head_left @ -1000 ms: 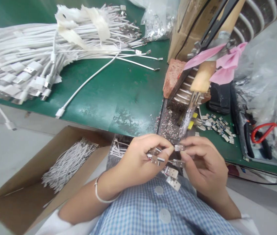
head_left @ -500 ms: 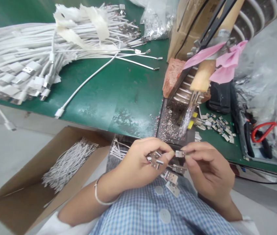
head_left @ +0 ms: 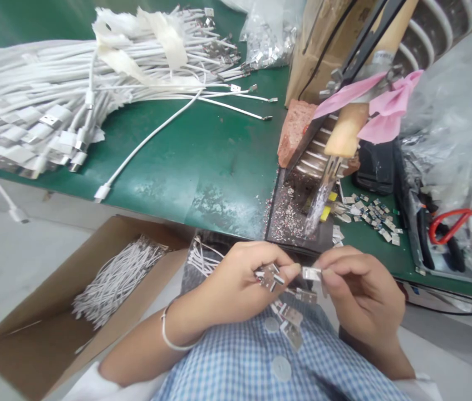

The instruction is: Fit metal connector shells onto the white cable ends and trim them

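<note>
Pinching one plug [head_left: 311, 273] between them, the two hands nearly meet in front of the chest. The left hand [head_left: 240, 287] has its thumb and forefinger together at the plug's near end, the rest curled into a loose fist; the right hand [head_left: 363, 301] has a narrow pinch, thumb and forefinger closed on the other end. The plug lies about level, its metal side up, just beyond the table's edge.

More plugs [head_left: 270, 277] bristle from the top of the left fist, and a few others hang below it on short wires, over the blue checked apron [head_left: 240, 362]. A white bracelet [head_left: 166, 333] rings the left wrist.

Past the fingers, a dark plate [head_left: 323, 240] is strewn with shiny specks. Above it hangs a wooden-handled iron [head_left: 347, 133], tip down, with a pink ribbon [head_left: 386, 114] tied near and a brick [head_left: 295, 133] beside it. To its right, small metal parts [head_left: 380, 217] lie scattered on the green table [head_left: 227, 156], and red scissors [head_left: 451, 228] sit in a cluttered tray [head_left: 461, 272].

Leftward, one loose cable [head_left: 152, 145] curves away from a big taped bundle [head_left: 64, 78]. Below the table, an open carton [head_left: 19, 334] holds white leads [head_left: 114, 284].
</note>
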{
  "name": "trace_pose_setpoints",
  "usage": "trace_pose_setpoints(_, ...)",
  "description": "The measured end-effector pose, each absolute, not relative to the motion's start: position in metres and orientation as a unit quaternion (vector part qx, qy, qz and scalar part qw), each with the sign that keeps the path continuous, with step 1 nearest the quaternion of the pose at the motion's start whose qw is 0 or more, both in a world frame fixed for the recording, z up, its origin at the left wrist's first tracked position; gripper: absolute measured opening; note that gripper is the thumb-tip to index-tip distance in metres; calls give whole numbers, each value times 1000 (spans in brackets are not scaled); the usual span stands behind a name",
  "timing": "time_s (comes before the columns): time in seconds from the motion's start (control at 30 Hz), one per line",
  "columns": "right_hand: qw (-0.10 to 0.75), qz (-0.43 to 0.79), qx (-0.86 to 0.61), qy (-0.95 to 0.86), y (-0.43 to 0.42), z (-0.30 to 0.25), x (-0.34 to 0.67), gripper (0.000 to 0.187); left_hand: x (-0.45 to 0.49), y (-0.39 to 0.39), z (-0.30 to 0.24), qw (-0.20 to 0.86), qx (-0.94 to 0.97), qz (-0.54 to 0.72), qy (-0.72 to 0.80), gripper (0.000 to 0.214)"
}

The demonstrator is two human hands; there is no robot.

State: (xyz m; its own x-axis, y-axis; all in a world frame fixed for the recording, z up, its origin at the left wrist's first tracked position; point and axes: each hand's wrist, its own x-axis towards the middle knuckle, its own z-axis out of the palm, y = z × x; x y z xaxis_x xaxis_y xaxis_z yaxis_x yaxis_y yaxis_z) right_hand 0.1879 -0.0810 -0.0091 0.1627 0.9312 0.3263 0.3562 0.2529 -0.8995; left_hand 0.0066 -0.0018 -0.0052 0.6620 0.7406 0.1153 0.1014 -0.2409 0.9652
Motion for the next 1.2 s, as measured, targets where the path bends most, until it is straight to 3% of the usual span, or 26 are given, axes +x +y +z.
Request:
trace_pose_setpoints(0.1, 525, 296, -524, -602, -81, -9, 193, 9, 8, -3, -10, 579, 742, 244, 234, 27)
trace_pose_setpoints(0.23, 403, 307, -479, -717, -78, -4, 197, 14, 10, -5, -12, 595, 756, 160, 222, 9)
trace_pose_setpoints(0.3, 361, 306, -464, -749, -76, -1, 197, 18, 10, -5, -12, 593, 758, 136, 235, 15)
trace_pose_setpoints(0.63, 313, 302, -440, -786, -71, 1, 194, 13, 10, -8, -12, 566, 781, 112, 239, 20)
trace_pose_setpoints(0.9, 420, 310, -493, -696, -83, -5, 208, 14, -1, -5, -2, 602, 739, 158, 257, 13)
trace_pose_setpoints(1.2, 484, 331, -524, -617, -86, -13, 204, 18, -6, -4, -3, 567, 745, 254, 243, 9)
